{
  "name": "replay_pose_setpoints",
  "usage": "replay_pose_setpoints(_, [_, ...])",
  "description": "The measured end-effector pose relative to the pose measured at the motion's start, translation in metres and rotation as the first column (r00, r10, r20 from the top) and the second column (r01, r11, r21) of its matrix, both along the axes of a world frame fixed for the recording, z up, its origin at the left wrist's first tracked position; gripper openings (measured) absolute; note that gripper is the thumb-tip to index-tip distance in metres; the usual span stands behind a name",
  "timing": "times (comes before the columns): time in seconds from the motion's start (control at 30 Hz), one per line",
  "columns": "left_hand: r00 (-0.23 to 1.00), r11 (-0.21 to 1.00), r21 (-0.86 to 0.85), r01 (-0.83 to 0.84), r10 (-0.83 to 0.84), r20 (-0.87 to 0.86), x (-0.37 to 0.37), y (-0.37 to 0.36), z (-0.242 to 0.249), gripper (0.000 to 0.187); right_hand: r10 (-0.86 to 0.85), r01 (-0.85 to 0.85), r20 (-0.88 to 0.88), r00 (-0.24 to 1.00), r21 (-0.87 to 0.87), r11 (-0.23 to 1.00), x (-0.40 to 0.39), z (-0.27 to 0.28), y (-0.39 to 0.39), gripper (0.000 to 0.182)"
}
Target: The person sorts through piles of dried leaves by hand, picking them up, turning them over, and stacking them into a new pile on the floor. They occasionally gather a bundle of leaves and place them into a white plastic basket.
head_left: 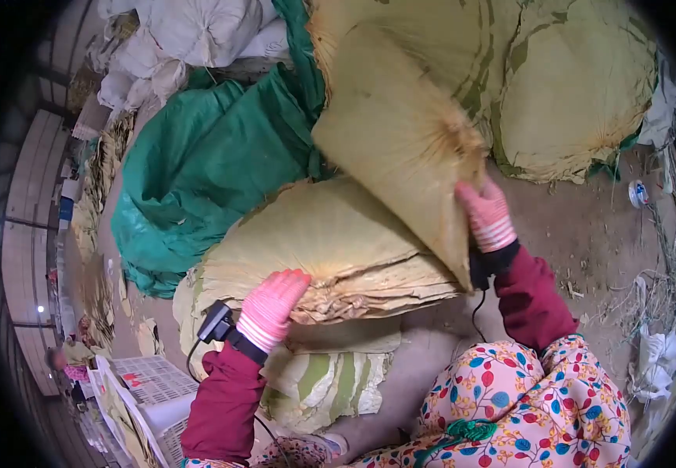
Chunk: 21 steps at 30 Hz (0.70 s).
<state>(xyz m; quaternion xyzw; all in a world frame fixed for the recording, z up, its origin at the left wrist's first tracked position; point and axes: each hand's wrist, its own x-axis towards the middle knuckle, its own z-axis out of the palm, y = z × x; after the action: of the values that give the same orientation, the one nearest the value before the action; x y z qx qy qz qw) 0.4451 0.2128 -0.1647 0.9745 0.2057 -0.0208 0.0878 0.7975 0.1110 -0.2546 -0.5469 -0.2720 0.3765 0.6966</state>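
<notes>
**My right hand (484,214) is holding a lifted sheet (400,132) over a pile (314,234)**

I am working low over the floor (564,234), wearing pink striped gloves. The lifted sheet, olive-tan and leaf-like, is slanting above the far right part of the pile, which is lying before me with its ragged, folded edge facing near. My right hand is closing on the sheet's right edge, probably because the crinkled part there is giving a firm hold; some fingertips are hidden. My left hand (272,308) is resting on the pile's near left edge, fingers extended and not visibly gripping, perhaps keeping the layers from sliding. Both forearms are reaching forward, the right one farther. A green cloth (198,171) is bunching at far left; similar leaf-like stacks (580,86) are lying far right.
</notes>
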Motion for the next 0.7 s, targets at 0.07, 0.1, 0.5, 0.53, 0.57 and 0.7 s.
replay_pose_setpoints(0.07, [0.993, 0.999, -0.006, -0.041, 0.042, 0.112, 0.009, 0.005, 0.026, 0.057, -0.141, 0.14, 0.037, 0.989, 0.028, 0.99, 0.018, 0.021, -0.007, 0.034])
replay_pose_setpoints(0.1, [0.978, 0.996, 0.008, -0.084, 0.081, 0.192, 0.012, 0.008, 0.036, 0.057, -0.203, 0.213, 0.09, 0.975, -0.12, 0.97, 0.038, 0.014, -0.014, 0.028])
replay_pose_setpoints(0.5, [0.198, 0.486, -0.8, -0.352, 0.874, 0.443, 0.0, 0.034, 0.11, 0.044, -0.697, 0.614, 0.025, 0.717, 0.451, 0.648, 0.081, 0.08, -0.041, 0.029])
replay_pose_setpoints(0.53, [0.147, 0.448, -0.835, -0.321, 0.894, 0.423, -0.01, 0.03, 0.102, 0.051, -0.699, 0.605, 0.113, 0.706, 0.417, 0.679, 0.073, 0.081, -0.039, 0.03])
replay_pose_setpoints(0.57, [0.083, 0.399, -0.869, -0.291, 0.916, 0.393, -0.013, 0.022, 0.094, 0.054, -0.692, 0.596, 0.204, 0.693, 0.378, 0.708, 0.062, 0.082, -0.037, 0.031])
replay_pose_setpoints(0.7, [-0.176, 0.161, -0.962, -0.222, 0.963, 0.202, -0.041, -0.016, 0.015, 0.058, -0.378, 0.227, 0.783, 0.494, 0.303, 0.925, 0.02, 0.067, -0.025, 0.034])
